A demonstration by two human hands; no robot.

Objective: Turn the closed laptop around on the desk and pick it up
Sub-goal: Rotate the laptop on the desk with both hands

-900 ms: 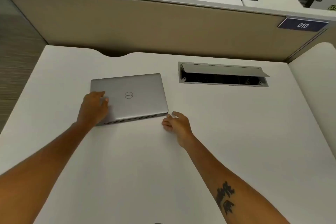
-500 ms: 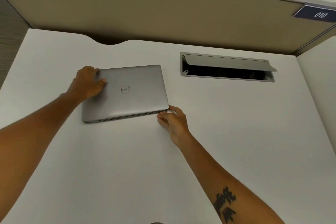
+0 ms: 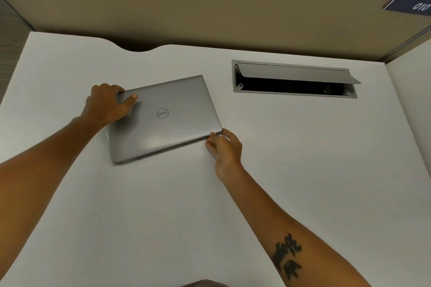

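The closed laptop (image 3: 163,119) lies flat on the tabletop (image 3: 163,216) between our hands — left hand (image 3: 107,105) gripping its far corner, right hand (image 3: 225,147) pinching the near one. We should pivot it flat, hands pushing opposite ways.

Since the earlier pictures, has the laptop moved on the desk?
Yes. The laptop has turned counterclockwise: its far right corner now points nearer the cable box, with its edges no longer parallel to the box.
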